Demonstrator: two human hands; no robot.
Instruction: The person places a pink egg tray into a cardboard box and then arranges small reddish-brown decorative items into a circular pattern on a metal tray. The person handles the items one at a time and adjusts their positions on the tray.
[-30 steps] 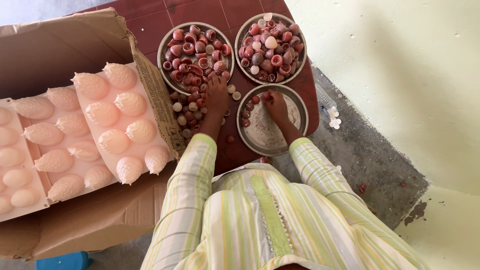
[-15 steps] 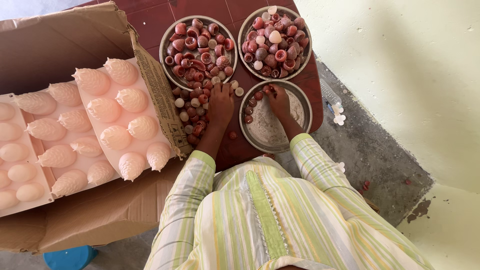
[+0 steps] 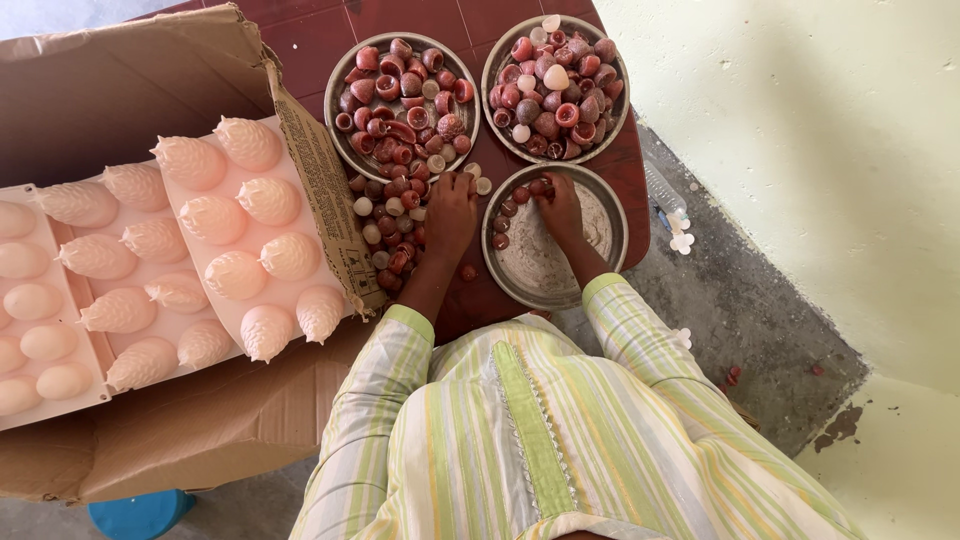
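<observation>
Left hand rests palm-down w/ fingers curled on loose red caps on the table; grip unclear. Right hand pinches a cap at the near metal plate rim. Caps look light, stiff, likely brittle; pinch by rim.

- A pale yellow-green plastered wall fills the right side, evenly lit by soft daylight.
- Below it lies a rough grey concrete floor, stained and scattered with small red and white bits.
- A dark red tiled table top stands against it.
- A blue plastic stool shows at the bottom left.
</observation>
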